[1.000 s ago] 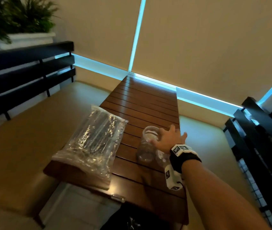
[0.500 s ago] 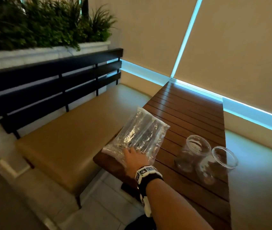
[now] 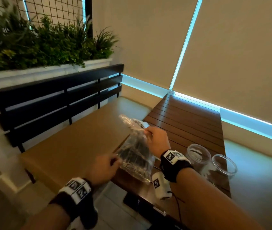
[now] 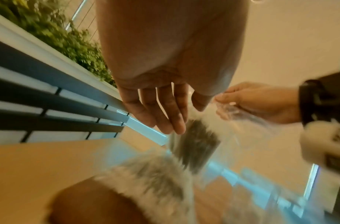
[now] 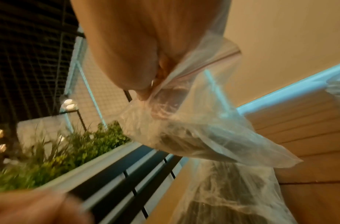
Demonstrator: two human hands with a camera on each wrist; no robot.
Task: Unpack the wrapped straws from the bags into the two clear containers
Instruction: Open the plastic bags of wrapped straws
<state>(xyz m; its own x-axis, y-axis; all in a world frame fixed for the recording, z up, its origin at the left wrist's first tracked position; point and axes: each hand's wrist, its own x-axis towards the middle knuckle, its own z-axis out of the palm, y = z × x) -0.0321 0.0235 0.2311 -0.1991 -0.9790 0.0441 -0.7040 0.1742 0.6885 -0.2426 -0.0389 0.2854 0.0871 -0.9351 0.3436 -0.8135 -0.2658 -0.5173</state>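
Observation:
A clear plastic bag of dark wrapped straws (image 3: pixel 136 156) stands tilted upright on the near left corner of the wooden table (image 3: pixel 186 123). My right hand (image 3: pixel 146 131) pinches the bag's top edge, which shows close up in the right wrist view as the bag (image 5: pixel 203 136) hanging from the right hand (image 5: pixel 146 92). My left hand (image 3: pixel 113 161) is at the bag's lower left side. In the left wrist view its fingers (image 4: pixel 165 113) are straight and hold nothing, just above the bag (image 4: pixel 194 144). Two clear containers (image 3: pixel 198 155) (image 3: pixel 224 166) stand empty to the right.
A tan cushioned bench (image 3: pixel 75 143) with a black slatted back (image 3: pixel 57 100) runs along the table's left. A planter of green plants (image 3: pixel 45 47) sits behind it. Another cushion (image 3: pixel 256 180) lies right of the table. A dark object (image 3: pixel 132 200) lies on the floor tiles.
The bag lay flat under my right hand; now that hand has lifted its top end so it stands up. My left hand has come into view beside the bag.

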